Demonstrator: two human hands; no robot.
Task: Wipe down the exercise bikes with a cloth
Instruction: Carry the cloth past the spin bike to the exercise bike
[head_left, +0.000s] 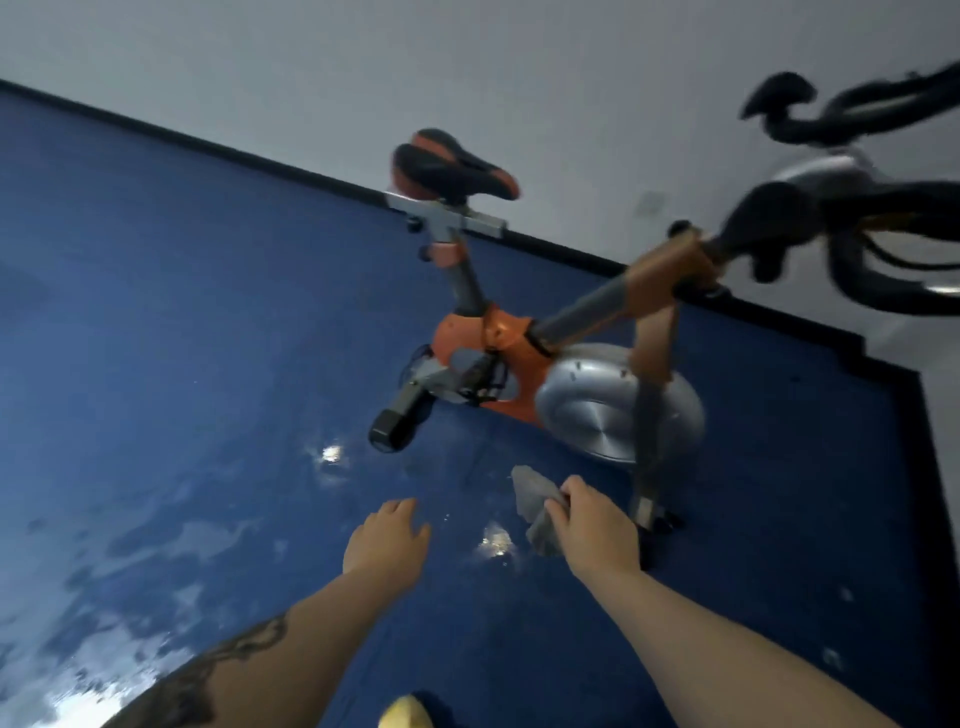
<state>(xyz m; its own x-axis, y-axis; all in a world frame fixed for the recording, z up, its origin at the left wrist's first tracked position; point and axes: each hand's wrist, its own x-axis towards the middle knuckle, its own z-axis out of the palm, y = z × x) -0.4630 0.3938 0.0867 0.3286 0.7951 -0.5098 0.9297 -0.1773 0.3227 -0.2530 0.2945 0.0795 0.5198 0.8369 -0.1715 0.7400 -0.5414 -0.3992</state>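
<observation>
At the bottom edge a yellow shoe tip (405, 714) shows on the blue floor (156, 312), which is glossy, with pale reflections and bright glints of light across its near and left parts. 2 bare forearms reach forward above it; the left one carries a dark tattoo (218, 670).

The left hand (387, 538) is held out over the floor with relaxed, slightly spread fingers, holding nothing. The right hand (592, 525) has its fingers curled round a grey cloth (537, 506), which sticks out crumpled to the left of the knuckles, just in front of the bike's front support leg (647, 447).

Beyond the hands stands 1 orange-and-grey exercise bike (498, 358), side-on, with a silver flywheel disc (602, 410) to the right, a black pedal (397, 428) toward the viewer, and a black-and-orange saddle (452, 166) raised on its post. Its black handlebars (872, 208) are blurred at the upper right.

Farther back, a dark skirting strip (260, 161) runs along where the floor meets a plain pale wall (467, 62). No containers are in view.
</observation>
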